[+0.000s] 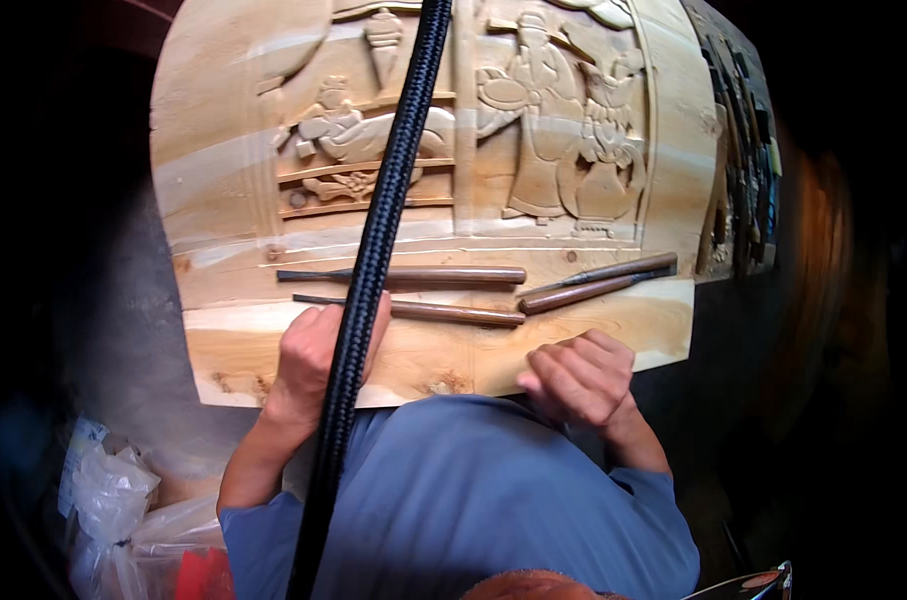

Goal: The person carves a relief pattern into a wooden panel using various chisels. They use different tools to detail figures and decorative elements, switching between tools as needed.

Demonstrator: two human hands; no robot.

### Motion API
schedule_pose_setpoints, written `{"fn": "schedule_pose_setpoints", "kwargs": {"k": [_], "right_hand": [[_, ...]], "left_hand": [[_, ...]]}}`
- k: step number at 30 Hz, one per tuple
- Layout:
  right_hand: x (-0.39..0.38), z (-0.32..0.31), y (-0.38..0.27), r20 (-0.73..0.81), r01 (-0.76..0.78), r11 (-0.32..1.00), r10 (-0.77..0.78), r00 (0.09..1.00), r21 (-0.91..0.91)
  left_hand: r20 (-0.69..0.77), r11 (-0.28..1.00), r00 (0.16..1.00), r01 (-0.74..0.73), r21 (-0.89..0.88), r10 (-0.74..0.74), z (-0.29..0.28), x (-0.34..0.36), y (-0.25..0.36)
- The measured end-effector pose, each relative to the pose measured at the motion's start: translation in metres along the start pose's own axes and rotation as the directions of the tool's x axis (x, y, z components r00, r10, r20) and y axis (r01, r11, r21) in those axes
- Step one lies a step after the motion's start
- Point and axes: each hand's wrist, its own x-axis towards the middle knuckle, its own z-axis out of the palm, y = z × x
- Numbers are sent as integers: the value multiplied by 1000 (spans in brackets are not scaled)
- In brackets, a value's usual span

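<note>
A pale wooden panel carries carved figures in relief. Four wood-handled chisels lie on its near part: a pair on the left and a pair on the right. My left hand is at the near edge, just below the left pair, fingers curled; a black braided hose crosses in front of it, hiding part of its grip. My right hand is curled closed at the near edge, below the right pair, with nothing seen in it.
More tools lie in a dark row along the panel's right side. Translucent plastic bags and a red item sit low at the left, beside my body. The hose runs from the top of the view down past my left forearm.
</note>
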Motion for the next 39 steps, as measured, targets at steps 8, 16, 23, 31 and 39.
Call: {"fn": "schedule_pose_setpoints", "kwargs": {"k": [8, 16, 23, 31, 39], "right_hand": [[-15, 2, 13, -412, -367, 877, 472, 779, 310], [89, 20, -9, -141, 47, 659, 91, 986, 751], [140, 39, -20, -334, 294, 512, -15, 942, 807], [169, 50, -21, -339, 325, 467, -56, 939, 822], [168, 72, -24, -445, 352, 554, 37, 895, 754]], "left_hand": [[-149, 999, 988, 51, 0, -50, -8, 12, 1], [-331, 965, 940, -2, -263, -88, -5, 60, 23], [-421, 894, 896, -71, -443, -138, 18, 63, -10], [-425, 849, 874, -27, -527, -236, 36, 68, -28], [-419, 832, 863, 0, -555, -280, 40, 66, -27]]}}
